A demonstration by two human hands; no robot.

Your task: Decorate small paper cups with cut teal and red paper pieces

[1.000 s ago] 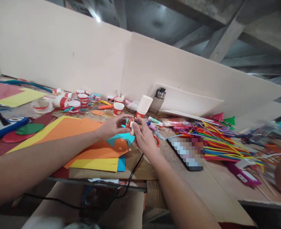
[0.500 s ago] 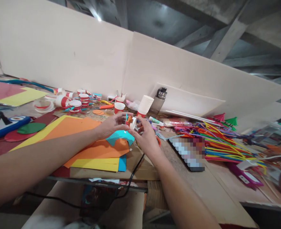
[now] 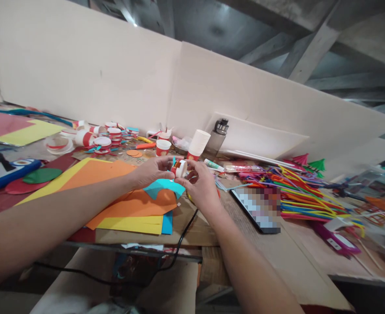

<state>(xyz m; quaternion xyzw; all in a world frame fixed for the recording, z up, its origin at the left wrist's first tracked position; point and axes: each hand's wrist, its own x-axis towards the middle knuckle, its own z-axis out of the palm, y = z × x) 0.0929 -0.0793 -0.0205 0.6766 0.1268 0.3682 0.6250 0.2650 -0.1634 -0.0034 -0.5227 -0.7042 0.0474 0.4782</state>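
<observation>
Between my two hands, above the table, is a small red-and-white paper cup piece (image 3: 179, 169) with a bit of turquoise paper on its left side. The fingers of my left hand (image 3: 155, 169) close on its left side. From the right, my right hand (image 3: 199, 176) grips it with thumb and fingers. Just below lies a cut turquoise paper (image 3: 166, 187) on orange paper sheets (image 3: 140, 207), with yellow and blue sheets under them. Behind my hands stand a red-and-white paper cup (image 3: 163, 147) and a tilted stack of paper cups (image 3: 199, 144).
Several cut cup pieces (image 3: 102, 144) lie at the back left. A bottle (image 3: 216, 137) leans by the white board. To the right are a phone (image 3: 256, 209), a heap of coloured pipe cleaners (image 3: 310, 196) and a purple device (image 3: 338, 240). A black cable (image 3: 182, 240) hangs over the edge.
The paper cup piece has turned in my hands, so more of its red-and-white band shows. Both hands stay in nearly the same place, still holding it.
</observation>
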